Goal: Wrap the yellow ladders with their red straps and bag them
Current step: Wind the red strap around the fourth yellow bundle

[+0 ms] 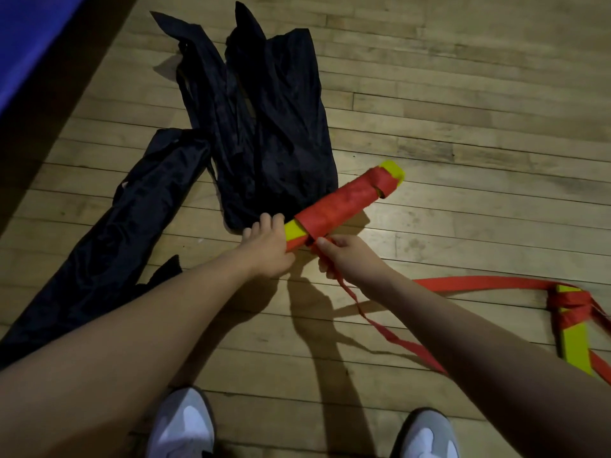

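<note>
Wrapping step, first bundle. We hold the yellow ladder bundle (344,206) above the wooden floor (463,94) — left hand (264,247) curled round its near end, right hand (344,256) pinching the loose red strap (380,328), which trails to the floor. We judge the wrap nearly finished; next, tuck or tie the tail. Black bags (264,127) lie just beyond — a second ladder (573,332) waits unbagged at right.

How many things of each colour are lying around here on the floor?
Black bags: 2
Yellow ladder bundles with red straps: 2
White shoes: 2
Total: 6
</note>
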The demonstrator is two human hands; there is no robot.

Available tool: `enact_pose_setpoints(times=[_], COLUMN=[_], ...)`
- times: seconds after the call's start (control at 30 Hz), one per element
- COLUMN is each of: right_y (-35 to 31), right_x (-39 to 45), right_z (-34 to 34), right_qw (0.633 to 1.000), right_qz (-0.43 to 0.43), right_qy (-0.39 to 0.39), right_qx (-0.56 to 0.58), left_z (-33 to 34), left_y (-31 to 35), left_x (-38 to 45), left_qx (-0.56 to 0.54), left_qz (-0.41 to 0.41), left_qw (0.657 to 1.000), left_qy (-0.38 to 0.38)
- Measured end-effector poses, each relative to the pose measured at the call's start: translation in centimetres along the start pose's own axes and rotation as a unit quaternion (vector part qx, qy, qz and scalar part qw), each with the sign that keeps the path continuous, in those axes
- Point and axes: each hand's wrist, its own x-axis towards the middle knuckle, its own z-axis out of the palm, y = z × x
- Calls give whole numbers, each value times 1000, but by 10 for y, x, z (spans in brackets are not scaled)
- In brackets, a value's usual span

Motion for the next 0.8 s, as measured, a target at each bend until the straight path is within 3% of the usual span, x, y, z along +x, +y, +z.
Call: enact_pose_setpoints(times=[0.3,0.7,0.8], right_y=[9,1,3], right_x=[-9,-7,-4], right_z=[1,1,-2], right_qw=[994,997,997], right_qz=[58,-10,-9], right_qy=[3,28,36], right_qx=[91,77,68], left_z=[5,5,0], left_y=[7,9,12], left_x=[-11,0,0], left_qx=[35,16,19], left_qz=[41,34,59], left_qw=[995,994,996], left_qy=[89,103,70])
